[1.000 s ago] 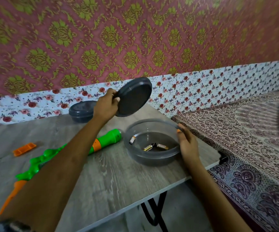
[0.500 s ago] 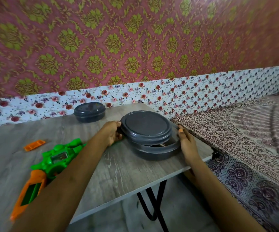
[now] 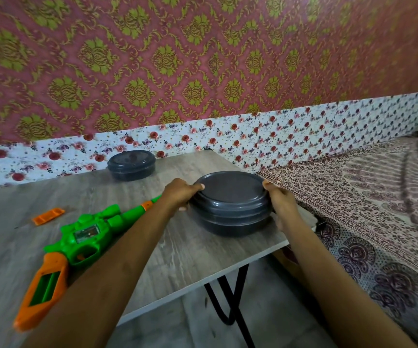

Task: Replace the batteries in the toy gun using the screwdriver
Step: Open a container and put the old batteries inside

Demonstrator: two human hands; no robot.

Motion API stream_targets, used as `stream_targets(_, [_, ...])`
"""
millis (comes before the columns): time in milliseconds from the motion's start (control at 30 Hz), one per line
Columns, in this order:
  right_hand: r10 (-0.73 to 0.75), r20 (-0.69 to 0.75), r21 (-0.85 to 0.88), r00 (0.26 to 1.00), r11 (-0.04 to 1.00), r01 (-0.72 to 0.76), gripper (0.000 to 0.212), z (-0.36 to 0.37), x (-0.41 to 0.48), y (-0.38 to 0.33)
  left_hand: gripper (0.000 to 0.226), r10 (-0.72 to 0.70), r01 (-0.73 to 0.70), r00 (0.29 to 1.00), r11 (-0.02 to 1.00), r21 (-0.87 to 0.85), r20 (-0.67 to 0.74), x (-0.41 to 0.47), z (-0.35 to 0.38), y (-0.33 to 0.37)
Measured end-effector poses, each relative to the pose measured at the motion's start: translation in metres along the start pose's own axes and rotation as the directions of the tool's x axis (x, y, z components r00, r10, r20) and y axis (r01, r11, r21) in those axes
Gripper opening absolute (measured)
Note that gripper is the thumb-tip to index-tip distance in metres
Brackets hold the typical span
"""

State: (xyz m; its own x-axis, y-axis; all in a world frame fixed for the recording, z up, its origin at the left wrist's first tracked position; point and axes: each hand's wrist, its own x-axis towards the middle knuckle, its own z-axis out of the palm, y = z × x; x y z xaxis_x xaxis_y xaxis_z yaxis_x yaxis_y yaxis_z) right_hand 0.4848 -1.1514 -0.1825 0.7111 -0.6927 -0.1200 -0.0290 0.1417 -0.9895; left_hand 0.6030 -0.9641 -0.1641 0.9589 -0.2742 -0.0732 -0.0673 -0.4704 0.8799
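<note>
- The toy gun (image 3: 82,237) lies on its side on the grey wood-grain table (image 3: 182,259), nearest the viewer at the left. Its orange grip (image 3: 43,285) points toward the near edge, with a long green-lined slot showing in the grip.
- The gun's green body and barrel run up and to the right, and the barrel's end passes out of sight behind the left wrist. The left forearm crosses just beside and partly over the gun. The fingers of both hands are off it, further along the table.
- The left hand (image 3: 180,194) grips the grey container (image 3: 230,217) at its left side, with the thumb hooked over the rim of the lid (image 3: 230,188) and the fingers curled in against the wall below.
- The right hand (image 3: 282,202) clasps the opposite side. Its thumb tip lies on the lid's rim and its fingers are bent down along the wall, partly hidden.
- The lid sits flat on the container, which stands near the table's right edge.
- A small orange cover (image 3: 48,216) lies flat on the table left of the gun, apart from it.
- A second lidded grey container (image 3: 131,165) stands at the far edge by the floral wall.
- A patterned bedspread (image 3: 378,209) stretches away on the right.
</note>
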Motion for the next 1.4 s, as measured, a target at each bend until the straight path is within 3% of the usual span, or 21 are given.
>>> stream_targets(167, [0.059, 0.041, 0.086, 0.997, 0.994, -0.062, 0.024, -0.002, -0.003, 0.003, 0.040, -0.090, 0.108, 0.991, 0.976, -0.187, 0.101, -0.002, -0.001, 0.000])
stream_targets(533, [0.007, -0.033, 0.099, 0.999, 0.995, -0.003, 0.025, 0.002, 0.003, 0.004, 0.036, -0.196, 0.253, 0.953, 0.934, -0.251, 0.231, 0.003, -0.004, -0.002])
stream_targets(767, [-0.028, -0.125, 0.068, 0.992, 0.997, 0.036, 0.021, 0.008, 0.011, 0.012, 0.032, -0.210, 0.262, 0.960, 0.906, -0.332, 0.187, 0.005, 0.004, -0.008])
stream_targets(833, [-0.036, -0.151, 0.077, 0.988, 0.996, 0.048, 0.031, 0.009, 0.013, 0.014, 0.022, -0.223, 0.275, 0.958, 0.892, -0.358, 0.180, 0.004, 0.008, -0.008])
stream_targets(900, [-0.037, -0.163, 0.105, 0.986, 0.993, 0.055, 0.027, 0.009, 0.014, 0.016, 0.012, -0.235, 0.287, 0.956, 0.878, -0.384, 0.178, 0.002, 0.012, -0.008])
stream_targets(1033, [-0.054, -0.168, 0.120, 0.984, 0.990, 0.075, 0.022, 0.010, 0.010, 0.016, 0.016, -0.234, 0.266, 0.964, 0.883, -0.387, 0.129, -0.002, 0.013, -0.006])
stream_targets(1167, [-0.116, -0.106, 0.035, 0.988, 0.992, 0.120, 0.017, 0.008, 0.006, 0.018, 0.021, -0.184, 0.183, 0.983, 0.938, -0.293, 0.026, -0.009, 0.009, 0.000])
stream_targets(1200, [-0.119, -0.082, -0.003, 0.989, 0.993, 0.119, 0.023, 0.008, 0.007, 0.019, 0.025, -0.136, 0.131, 0.991, 0.968, -0.213, -0.009, -0.012, 0.008, 0.002])
stream_targets(1267, [-0.138, -0.047, -0.139, 0.989, 0.982, 0.130, 0.054, 0.004, 0.006, 0.020, 0.037, 0.029, -0.020, 0.997, 0.991, 0.130, -0.069, -0.015, 0.005, 0.004])
stream_targets(1333, [-0.260, 0.003, -0.302, 0.966, 0.920, 0.249, 0.064, -0.005, 0.000, 0.021, 0.050, 0.229, -0.176, 0.969, 0.902, 0.395, -0.089, -0.026, 0.001, 0.008])
stream_targets(1400, [-0.420, 0.141, -0.439, 0.896, 0.785, 0.437, 0.064, -0.017, -0.011, 0.022, 0.048, 0.357, -0.329, 0.934, 0.827, 0.456, 0.025, -0.040, -0.004, 0.014])
